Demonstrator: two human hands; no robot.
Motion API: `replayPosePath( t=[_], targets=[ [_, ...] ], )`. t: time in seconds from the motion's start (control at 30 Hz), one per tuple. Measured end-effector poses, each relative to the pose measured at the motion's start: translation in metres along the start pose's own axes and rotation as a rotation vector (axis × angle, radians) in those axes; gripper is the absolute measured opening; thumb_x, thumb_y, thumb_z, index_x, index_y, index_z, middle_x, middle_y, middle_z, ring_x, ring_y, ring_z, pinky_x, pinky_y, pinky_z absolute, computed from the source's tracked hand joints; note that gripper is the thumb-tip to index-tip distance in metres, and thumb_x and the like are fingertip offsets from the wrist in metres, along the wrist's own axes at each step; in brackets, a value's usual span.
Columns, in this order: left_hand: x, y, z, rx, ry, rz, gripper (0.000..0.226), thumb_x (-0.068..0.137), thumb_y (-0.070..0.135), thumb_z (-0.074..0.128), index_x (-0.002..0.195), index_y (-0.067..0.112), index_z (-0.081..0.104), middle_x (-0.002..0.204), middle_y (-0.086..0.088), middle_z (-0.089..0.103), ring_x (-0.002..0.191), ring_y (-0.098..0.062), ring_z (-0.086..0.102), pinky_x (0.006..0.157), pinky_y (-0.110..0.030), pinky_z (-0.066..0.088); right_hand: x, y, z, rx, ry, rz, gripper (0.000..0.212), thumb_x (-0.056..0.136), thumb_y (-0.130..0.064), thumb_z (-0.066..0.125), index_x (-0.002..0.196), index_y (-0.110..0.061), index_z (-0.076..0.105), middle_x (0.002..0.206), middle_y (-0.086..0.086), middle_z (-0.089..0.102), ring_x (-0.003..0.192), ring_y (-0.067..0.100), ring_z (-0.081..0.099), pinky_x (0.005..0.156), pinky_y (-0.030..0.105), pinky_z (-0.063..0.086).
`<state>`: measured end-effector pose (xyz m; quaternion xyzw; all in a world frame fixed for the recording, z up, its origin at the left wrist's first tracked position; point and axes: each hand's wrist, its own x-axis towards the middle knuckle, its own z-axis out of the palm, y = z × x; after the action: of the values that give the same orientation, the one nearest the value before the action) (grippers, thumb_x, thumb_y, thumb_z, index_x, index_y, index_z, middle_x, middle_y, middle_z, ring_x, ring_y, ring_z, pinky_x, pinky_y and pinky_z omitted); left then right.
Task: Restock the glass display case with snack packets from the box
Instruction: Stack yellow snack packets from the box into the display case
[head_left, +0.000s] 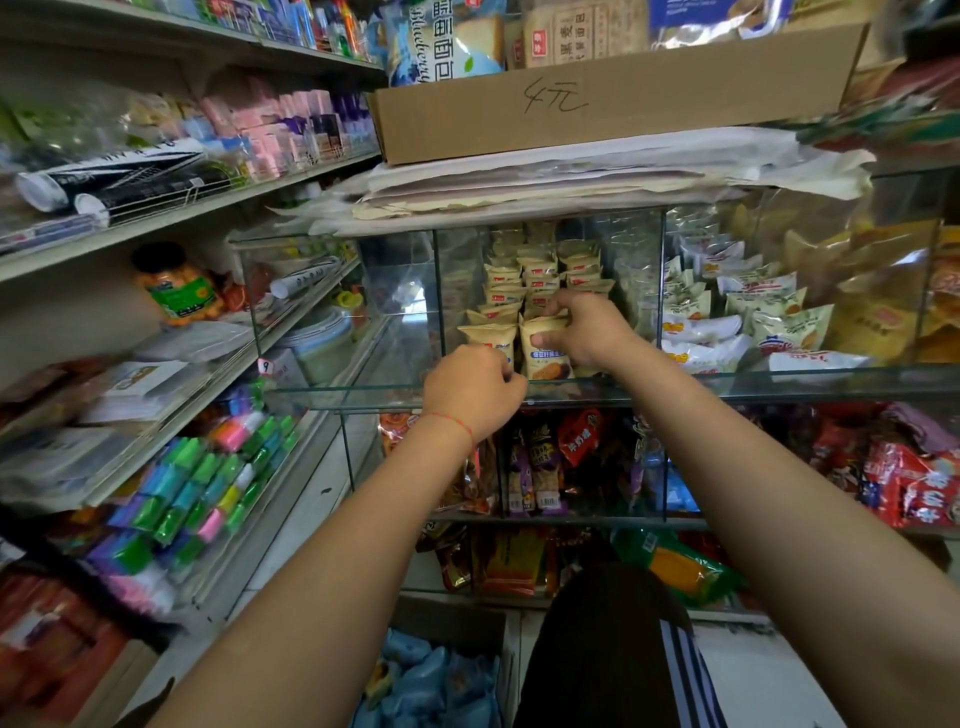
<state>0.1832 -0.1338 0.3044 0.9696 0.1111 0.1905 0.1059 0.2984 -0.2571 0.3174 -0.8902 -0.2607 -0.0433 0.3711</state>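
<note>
Both hands reach into the middle compartment of the glass display case (571, 387). Right hand (587, 327): fingers curled over the top edge of a tan snack packet (545, 348), thumb pressed on its face, holding it upright at the front of the row. Left hand (472, 389): fingers closed, knuckles at the front glass lip, just touching a second front packet (488, 338); cannot tell whether it actually grips anything. Thin red thread (452, 420) on the left wrist. Surroundings, largest first: white wall shelving (156, 218) runs down the left side, loaded with pink and purple boxes, dark rolls, coloured erasers. One long cardboard tray (613, 104) with a handwritten price sits on a stack of paper (571, 176) atop the case, bread bags inside it. Case shows three compartments on this level: left one bare glass, middle holding tan packets in roughly three files running back, exact count hidden by the hands; right one with white and cream packets (727, 312). Lower tier holds red, purple and orange packets (550, 467). One box of blue packets (441, 675) stands on the floor below, beside a dark trouser leg with white stripes (623, 649).
</note>
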Motion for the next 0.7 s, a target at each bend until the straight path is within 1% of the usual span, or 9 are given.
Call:
replayPosePath(
  t=[0.07,0.13,0.23,0.3,0.4,0.5,0.6,0.63,0.7],
  targets=[
    [0.002,0.003,-0.002,0.022,-0.013,-0.009,0.035,0.085,0.032,0.054,0.054,0.016,0.052,0.057,0.001,0.05,0.061,-0.021,0.054,0.048,-0.025,0.032,0.0,-0.003,0.001,-0.054,-0.018,-0.005,0.038,0.081,-0.025,0.077,0.111,-0.013,0.058,0.125,0.01,0.059,0.112,0.026,0.055,0.084,0.028,0.043],
    [0.005,0.006,-0.004,0.035,-0.028,-0.01,0.033,0.085,0.035,0.055,0.058,0.015,0.057,0.058,0.002,0.052,0.065,-0.021,0.056,0.049,-0.025,0.033,0.0,-0.005,0.0,-0.129,-0.096,0.023,0.045,0.08,-0.023,0.077,0.117,-0.013,0.053,0.124,0.011,0.058,0.11,0.027,0.055,0.08,0.029,0.044],
    [0.006,0.009,-0.005,0.06,-0.037,-0.008,0.032,0.086,0.038,0.055,0.064,0.015,0.063,0.061,0.003,0.052,0.072,-0.022,0.059,0.053,-0.025,0.037,0.002,-0.011,-0.001,-0.332,-0.241,0.098,0.073,0.078,-0.011,0.075,0.139,-0.016,0.035,0.122,0.014,0.057,0.11,0.031,0.057,0.077,0.036,0.05],
    [0.007,0.011,-0.005,0.083,-0.037,-0.005,0.031,0.086,0.039,0.054,0.07,0.016,0.066,0.063,0.003,0.051,0.074,-0.022,0.059,0.054,-0.025,0.036,0.003,-0.013,0.003,-0.421,-0.223,0.083,0.078,0.08,-0.005,0.07,0.144,-0.014,0.027,0.118,0.017,0.059,0.105,0.032,0.06,0.071,0.034,0.05],
    [0.009,0.01,-0.006,0.102,-0.027,-0.005,0.03,0.086,0.04,0.054,0.071,0.017,0.065,0.066,0.003,0.053,0.072,-0.021,0.057,0.051,-0.025,0.034,0.002,-0.009,0.013,-0.409,-0.153,0.011,0.077,0.08,-0.004,0.068,0.144,-0.011,0.026,0.122,0.019,0.058,0.11,0.034,0.058,0.078,0.035,0.049],
    [0.009,0.009,-0.005,0.105,-0.013,-0.008,0.029,0.086,0.04,0.054,0.07,0.018,0.063,0.069,0.002,0.055,0.07,-0.021,0.056,0.051,-0.025,0.034,0.002,-0.007,0.015,-0.337,-0.182,0.021,0.079,0.079,-0.01,0.073,0.145,-0.013,0.028,0.127,0.017,0.056,0.116,0.033,0.055,0.084,0.033,0.046],
    [0.01,0.006,-0.007,0.083,-0.103,0.06,0.03,0.088,0.04,0.053,0.071,0.018,0.065,0.075,0.0,0.06,0.076,-0.022,0.06,0.056,-0.027,0.039,-0.001,-0.01,0.007,-0.345,-0.252,0.037,0.068,0.083,-0.032,0.072,0.14,-0.016,0.039,0.135,0.016,0.05,0.12,0.032,0.051,0.09,0.034,0.044],
    [0.008,0.001,-0.008,0.049,-0.141,0.097,0.028,0.089,0.038,0.053,0.075,0.019,0.068,0.08,0.0,0.063,0.081,-0.021,0.062,0.059,-0.028,0.043,-0.005,-0.014,0.005,-0.389,-0.213,0.017,0.06,0.086,-0.039,0.067,0.137,-0.017,0.044,0.137,0.017,0.046,0.121,0.033,0.049,0.094,0.037,0.043],
    [-0.002,-0.015,-0.009,-0.054,-0.074,0.19,0.024,0.088,0.034,0.052,0.094,0.026,0.073,0.097,0.004,0.067,0.09,-0.017,0.062,0.071,-0.03,0.051,-0.018,-0.025,0.008,-0.442,0.05,-0.093,0.046,0.091,-0.041,0.056,0.129,-0.016,0.051,0.132,0.017,0.045,0.12,0.034,0.046,0.097,0.044,0.043]
  ],
)
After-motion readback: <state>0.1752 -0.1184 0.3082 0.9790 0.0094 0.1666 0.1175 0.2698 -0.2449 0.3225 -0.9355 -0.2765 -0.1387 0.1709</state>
